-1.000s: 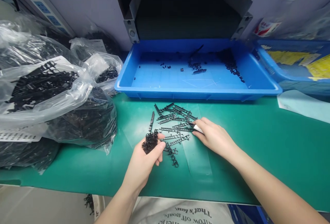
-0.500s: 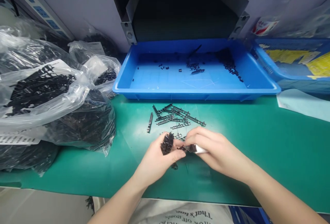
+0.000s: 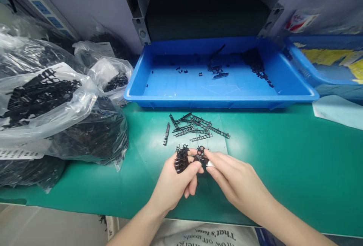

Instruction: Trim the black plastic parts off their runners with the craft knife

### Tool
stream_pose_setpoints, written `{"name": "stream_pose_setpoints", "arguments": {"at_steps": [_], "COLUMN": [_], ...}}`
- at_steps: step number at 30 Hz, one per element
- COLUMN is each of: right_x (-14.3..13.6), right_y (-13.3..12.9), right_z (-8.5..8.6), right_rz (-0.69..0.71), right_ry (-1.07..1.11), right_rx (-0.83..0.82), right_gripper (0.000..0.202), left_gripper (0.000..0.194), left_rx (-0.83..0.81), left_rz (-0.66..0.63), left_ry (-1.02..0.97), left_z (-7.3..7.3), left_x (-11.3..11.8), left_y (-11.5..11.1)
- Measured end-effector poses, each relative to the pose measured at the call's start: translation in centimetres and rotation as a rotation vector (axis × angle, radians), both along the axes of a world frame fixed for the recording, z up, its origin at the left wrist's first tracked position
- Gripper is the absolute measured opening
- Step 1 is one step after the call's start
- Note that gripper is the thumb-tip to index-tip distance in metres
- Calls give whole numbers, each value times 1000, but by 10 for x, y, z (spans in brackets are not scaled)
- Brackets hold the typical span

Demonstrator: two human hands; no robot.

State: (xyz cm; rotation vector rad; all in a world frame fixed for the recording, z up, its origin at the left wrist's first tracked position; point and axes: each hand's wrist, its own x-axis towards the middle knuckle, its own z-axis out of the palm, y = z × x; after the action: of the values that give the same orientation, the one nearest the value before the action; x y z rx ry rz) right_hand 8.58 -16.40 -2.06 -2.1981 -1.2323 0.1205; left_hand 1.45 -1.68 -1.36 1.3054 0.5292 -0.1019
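Observation:
My left hand (image 3: 177, 181) is closed around a bunch of small black plastic parts (image 3: 181, 159), which stick up between the thumb and fingers. At its thumb tip a further black plastic piece with ring shapes (image 3: 200, 152) is pinched. My right hand (image 3: 241, 178) meets it there, with thumb and fingers closed on a small white-and-black tool (image 3: 210, 163); most of it is hidden, so its kind cannot be made out. Just beyond the hands, several black plastic strips (image 3: 201, 137) lie in a loose heap on the green table mat. One strip (image 3: 166, 134) rests apart to the left.
Behind the heap stands a blue tray (image 3: 221, 98) with scattered black bits and a pile at its right. Clear plastic bags of black parts (image 3: 62, 125) crowd the left side. A second blue bin (image 3: 326, 81) and a pale sheet (image 3: 337, 112) are at the right.
My right hand has turned, and its tool is now mostly covered by the fingers. The ringed black piece has come up into view between my hands. The view has shifted slightly.

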Motion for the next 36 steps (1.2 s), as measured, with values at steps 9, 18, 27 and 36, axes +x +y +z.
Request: {"name": "stream_pose_setpoints", "arguments": {"at_steps": [9, 18, 27, 36], "right_x": [-5, -14, -1, 6], "right_y": [2, 5, 17, 33], "right_z": [1, 2, -9, -7], "right_rz": [-13, -49, -150, 11], "right_ry": [-16, -37, -195, 47], "right_rx": [38, 59, 46, -404], "right_gripper": [31, 33, 33, 19], "left_gripper": [19, 15, 23, 20], "left_rx": [13, 70, 160, 304], "left_rz": [46, 123, 300, 311], "left_ry": [-14, -47, -35, -33], "left_z": [-3, -6, -8, 1], "left_x": [-2, -4, -8, -23], "left_y": [-3, -7, 7, 40]}}
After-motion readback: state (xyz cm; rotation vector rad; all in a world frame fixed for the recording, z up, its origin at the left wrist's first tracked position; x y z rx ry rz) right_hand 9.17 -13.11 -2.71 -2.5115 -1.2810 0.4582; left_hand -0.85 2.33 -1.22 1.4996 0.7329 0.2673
